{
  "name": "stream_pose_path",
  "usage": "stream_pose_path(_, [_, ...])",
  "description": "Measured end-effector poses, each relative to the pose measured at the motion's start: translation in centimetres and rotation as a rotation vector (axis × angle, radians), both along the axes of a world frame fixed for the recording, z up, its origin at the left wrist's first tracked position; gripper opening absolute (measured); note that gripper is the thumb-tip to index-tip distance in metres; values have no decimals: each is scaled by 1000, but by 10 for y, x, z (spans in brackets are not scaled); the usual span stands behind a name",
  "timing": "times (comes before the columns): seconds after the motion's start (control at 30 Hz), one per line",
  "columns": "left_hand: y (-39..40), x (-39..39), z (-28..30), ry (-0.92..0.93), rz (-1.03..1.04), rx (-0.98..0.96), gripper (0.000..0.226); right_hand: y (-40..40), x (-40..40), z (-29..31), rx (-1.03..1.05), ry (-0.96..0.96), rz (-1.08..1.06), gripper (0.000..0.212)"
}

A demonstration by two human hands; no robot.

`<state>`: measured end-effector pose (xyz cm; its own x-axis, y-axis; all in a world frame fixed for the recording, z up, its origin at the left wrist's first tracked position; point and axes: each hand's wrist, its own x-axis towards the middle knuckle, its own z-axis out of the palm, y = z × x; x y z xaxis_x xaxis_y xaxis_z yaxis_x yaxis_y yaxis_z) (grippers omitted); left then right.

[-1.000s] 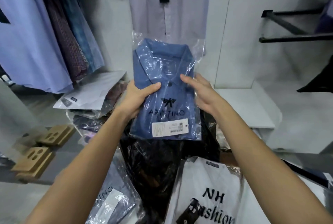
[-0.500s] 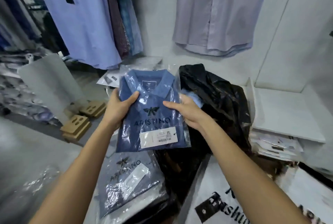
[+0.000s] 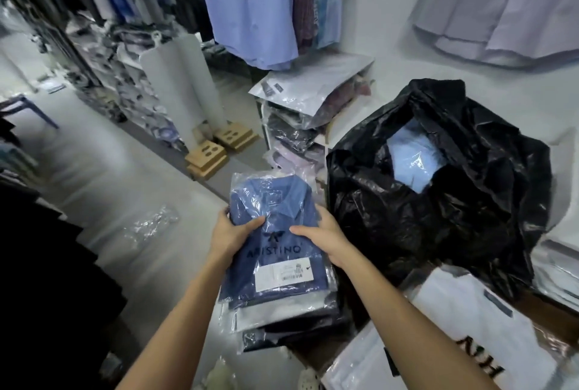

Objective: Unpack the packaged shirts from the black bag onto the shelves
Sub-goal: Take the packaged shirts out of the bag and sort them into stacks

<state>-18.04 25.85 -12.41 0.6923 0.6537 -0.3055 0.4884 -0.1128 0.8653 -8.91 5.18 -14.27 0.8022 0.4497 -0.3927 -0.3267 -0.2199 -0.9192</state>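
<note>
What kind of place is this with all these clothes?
Probably a clothing shop or its stockroom: hanging shirts line the wall, bagged shirts fill the shelves, and more wait in a black bag.

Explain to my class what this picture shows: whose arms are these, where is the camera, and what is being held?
No machine here: a person wears a wide-angle camera on the head, looking forward and down, so the two bare arms are their own. The left hand and right hand grip a dark blue packaged shirt by its sides, over a stack of packaged shirts. To the right stands an open black bag with a light blue packaged shirt showing inside. Behind are shelves holding more packaged shirts, and loose shirts hang above.
</note>
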Motion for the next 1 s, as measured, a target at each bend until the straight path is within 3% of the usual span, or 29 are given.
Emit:
stream_pose_path(0.1, [-15, 8, 11, 88, 8, 291, 108, -8, 1, 16, -59, -63, -6, 86])
stream_pose_path(0.23, [-52, 33, 32, -103, -113, 454, 85, -30, 14, 41, -146, -265, -65, 76])
stream_pose_path(0.37, [-113, 69, 48, -353, -290, 393, 65, -65, 26, 73, -22, -370, -202, 48])
stream_pose_path(0.5, [-162, 106, 53, -494, -459, 230, 52, -114, 40, 103, 54, -418, -358, 39])
stream_pose_path(0.8, [-235, 188, 60, -474, -856, 192, 39, -206, 69, 84, -46, -347, -759, 31])
stream_pose_path(0.9, [-240, 208, 55, -388, -929, 212, 36, -205, 85, 68, -121, -272, -665, 38])
stream_pose_path(1.0, [-225, 223, 52, -397, -875, 259, 31, -190, 108, 54, -238, -207, -574, 49])
